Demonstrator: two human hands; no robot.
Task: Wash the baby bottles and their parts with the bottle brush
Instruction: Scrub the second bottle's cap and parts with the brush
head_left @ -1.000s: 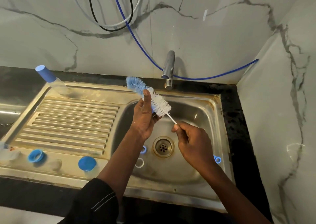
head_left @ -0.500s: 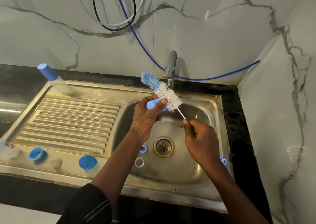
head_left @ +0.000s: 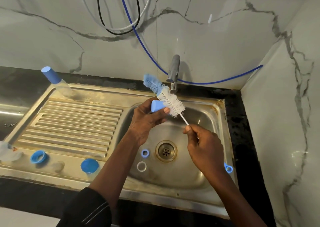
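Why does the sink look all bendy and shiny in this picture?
Head view: the wide-angle lens bows the sink rim; white glare spots sit on the right marble wall and in the basin; the far-left edge is blurry.

Steel sink (head_left: 173, 181) w/ drain (head_left: 166, 151), chrome tap (head_left: 174, 71) at back, blue hose (head_left: 207, 84) + cables (head_left: 119, 30) on marble wall (head_left: 52, 45).

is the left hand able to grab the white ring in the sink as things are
Probably not yet: the left hand grips a blue cap. The white ring lies uncovered in the basin nearby, so only the full grip hinders.
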